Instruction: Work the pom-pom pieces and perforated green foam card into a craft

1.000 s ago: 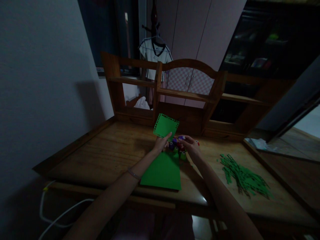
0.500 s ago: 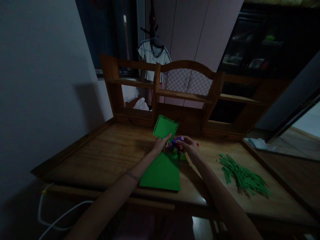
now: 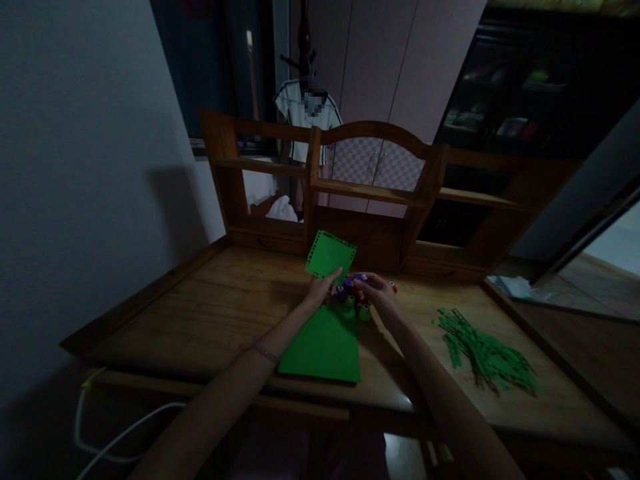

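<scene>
My left hand [image 3: 320, 289] pinches the lower corner of a green sheet [image 3: 330, 253], its thumb lying on the face. Rows of small dark holes run along several edges of that sheet, which is held tilted up above the desk. Close by on the right, my right hand [image 3: 379, 291] has its fingers closed on a small purple piece [image 3: 359, 277], partly hidden by them. Around it sit several small coloured pieces with round eye shapes, among them a green one [image 3: 365, 312] and a red one [image 3: 393, 287]. Below my hands lies a larger green sheet [image 3: 323, 350], flat.
A pile of green perforated strips [image 3: 485, 353] lies on the wooden desk [image 3: 200, 307] at the right. A wooden shelf unit [image 3: 370, 190] stands along the desk's back edge. The wall [image 3: 100, 200] is at the left, and a white cable [image 3: 115, 440] hangs off the front left.
Hardly anything differs. Both hands keep their places and the green sheet stays at the same tilt; the view has shifted very slightly.
</scene>
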`<move>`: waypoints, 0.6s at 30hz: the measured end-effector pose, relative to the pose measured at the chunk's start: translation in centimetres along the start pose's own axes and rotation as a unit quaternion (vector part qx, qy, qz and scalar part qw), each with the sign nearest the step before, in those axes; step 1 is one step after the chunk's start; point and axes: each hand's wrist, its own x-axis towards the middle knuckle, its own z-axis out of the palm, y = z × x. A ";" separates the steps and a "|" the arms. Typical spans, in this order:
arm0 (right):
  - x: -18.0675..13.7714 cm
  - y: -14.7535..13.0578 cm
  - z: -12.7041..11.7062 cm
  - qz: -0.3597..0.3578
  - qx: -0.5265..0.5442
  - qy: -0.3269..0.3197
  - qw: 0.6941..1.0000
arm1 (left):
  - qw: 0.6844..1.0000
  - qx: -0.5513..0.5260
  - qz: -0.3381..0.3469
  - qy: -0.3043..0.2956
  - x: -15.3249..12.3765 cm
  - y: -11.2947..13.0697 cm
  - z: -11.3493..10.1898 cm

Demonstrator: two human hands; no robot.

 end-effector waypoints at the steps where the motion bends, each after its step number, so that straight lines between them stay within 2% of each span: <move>1: 0.0 0.0 0.0 0.000 0.001 -0.002 1.000 | 1.000 0.001 -0.004 0.000 0.1 -0.1 0.0; 18: -0.1 -0.5 0.1 0.002 -0.017 -0.024 1.000 | 0.999 -0.002 -0.031 0.022 -0.1 0.0 0.0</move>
